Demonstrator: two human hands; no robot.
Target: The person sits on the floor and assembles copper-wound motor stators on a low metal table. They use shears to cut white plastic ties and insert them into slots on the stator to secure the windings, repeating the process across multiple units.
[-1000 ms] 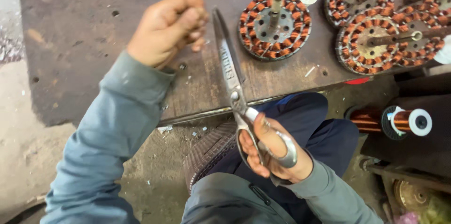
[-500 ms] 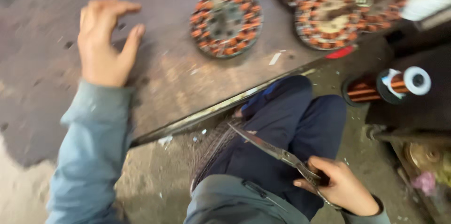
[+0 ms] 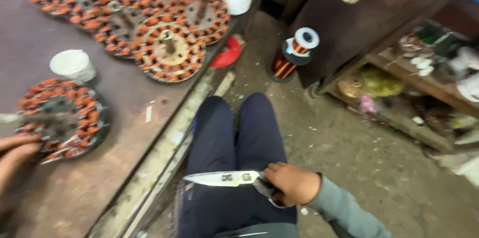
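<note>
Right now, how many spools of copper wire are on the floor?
1. The copper wire spool stands on the floor beside the dark cabinet, right of the workbench. Others may be hidden behind the bench or out of frame.

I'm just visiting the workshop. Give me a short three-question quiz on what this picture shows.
1. True or false: the right hand holds scissors over the lap.
2. What does the left hand touch? A) the wire spool B) a copper-wound stator C) the white cup
3. Fill in: the wire spool stands on the ____.

Key
1. True; the blades look shut.
2. B, the copper-wound stator at the bench edge, near the white cup.
3. Floor.
</note>
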